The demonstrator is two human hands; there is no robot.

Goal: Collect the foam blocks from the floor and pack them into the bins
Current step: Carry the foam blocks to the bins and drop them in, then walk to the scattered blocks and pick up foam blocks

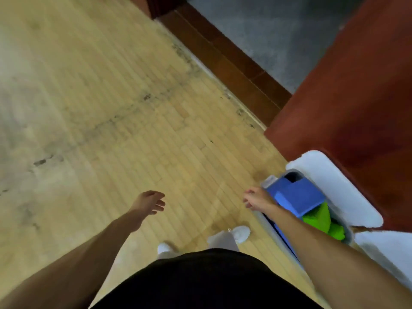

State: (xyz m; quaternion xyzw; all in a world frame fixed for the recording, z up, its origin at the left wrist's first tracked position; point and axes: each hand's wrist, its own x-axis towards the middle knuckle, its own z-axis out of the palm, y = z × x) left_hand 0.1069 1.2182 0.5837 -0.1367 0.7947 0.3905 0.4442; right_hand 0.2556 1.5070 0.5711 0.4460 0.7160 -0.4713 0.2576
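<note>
A grey bin point(270, 180) stands on the wooden floor at the right, below my right arm. Inside it lie blue foam blocks point(296, 197) and green foam blocks point(318, 219). My right hand point(254, 198) hangs just left of the bin's rim, fingers loosely curled, holding nothing. My left hand point(149, 202) hovers over bare floor at centre, fingers relaxed and empty. No loose foam block shows on the floor in this blurred view.
A dark red wall or panel point(347, 97) rises at the right, with a brown wooden baseboard point(225, 61) and grey carpet point(267, 34) beyond. White lids or bins point(343, 188) lie beside the grey bin. My white shoes point(242, 234) stand on the floor.
</note>
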